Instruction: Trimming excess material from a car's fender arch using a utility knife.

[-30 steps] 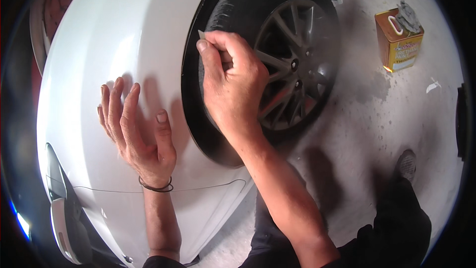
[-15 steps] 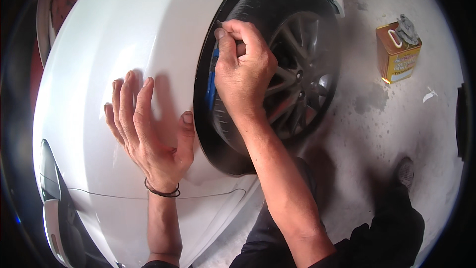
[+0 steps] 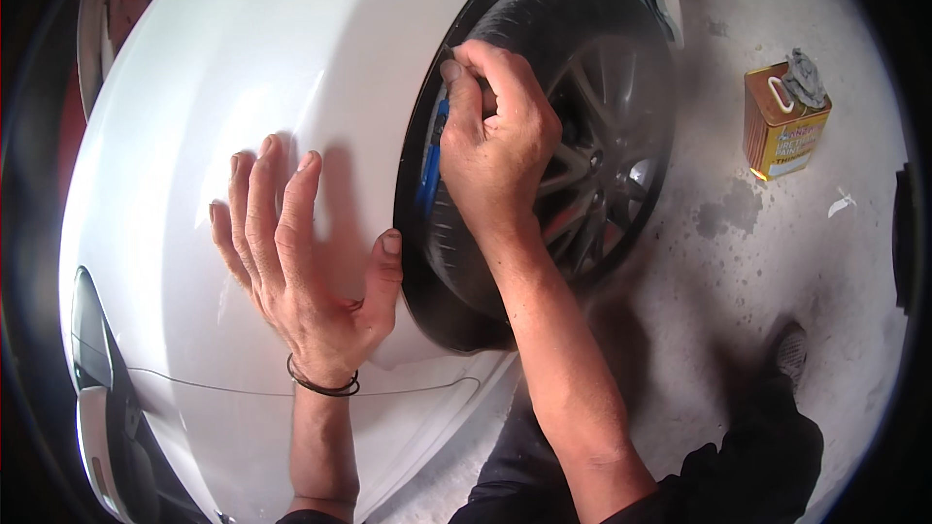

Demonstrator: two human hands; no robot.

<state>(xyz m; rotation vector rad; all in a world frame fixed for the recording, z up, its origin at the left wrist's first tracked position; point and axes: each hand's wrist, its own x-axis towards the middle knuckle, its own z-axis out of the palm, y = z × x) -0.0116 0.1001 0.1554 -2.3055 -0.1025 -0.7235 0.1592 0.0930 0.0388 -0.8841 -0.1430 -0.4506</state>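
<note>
My left hand (image 3: pixel 301 257) lies open on the white car fender (image 3: pixel 349 68), its fingers spread and its thumb beside the wheel arch edge. At the upper part of that arch, my right hand (image 3: pixel 500 141) is closed in a pinch, fingertips at the rim. A slim blue-handled tool (image 3: pixel 434 160) runs down from the pinch, between the hand and the arch. Its exact kind is hard to make out, since the fingers hide its upper end. Just behind the right hand is the black tyre (image 3: pixel 529 15) with its dark spoked wheel (image 3: pixel 597 150).
A yellow and brown metal can (image 3: pixel 784 131) stands on the concrete floor at the right, a crumpled grey rag (image 3: pixel 804 78) on its top. Near it are a dark stain and a white scrap (image 3: pixel 841 202). The car's side mirror (image 3: pixel 102 446) juts out at lower left.
The whole view has shifted slightly, so most things sit a little lower and further right. Both hands keep nearly the same pose, the right one still pinching at the arch rim.
</note>
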